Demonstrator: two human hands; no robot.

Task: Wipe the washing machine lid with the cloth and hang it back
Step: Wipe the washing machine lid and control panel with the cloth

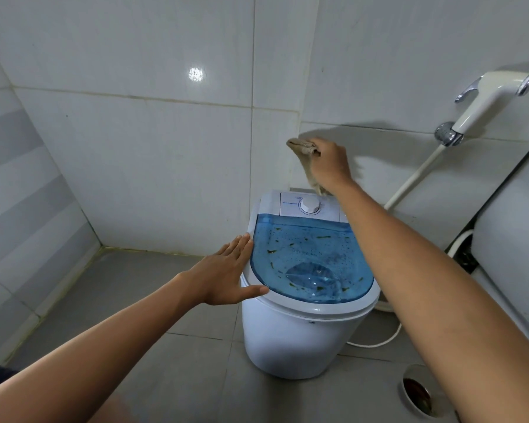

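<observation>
The right hand (pixel 330 161) is closed around a crumpled beige cloth (pixel 303 151), its fingers (pixel 316 151) bunched on the top fold while the rest hangs down against the white tiled wall (pixel 165 132), just above the white control panel with its round dial (pixel 309 205). The left hand (pixel 226 270) lies flat and open, holding nothing, against the left rim of the small white washing machine (pixel 290 340). Its translucent blue lid (pixel 309 257) looks dotted with droplets and dark flecks, so the wiping seems not yet finished. A loose swipe could smear the flecks or flick them onto the grey floor (pixel 135 300); a trailing corner might also catch the dial.
</observation>
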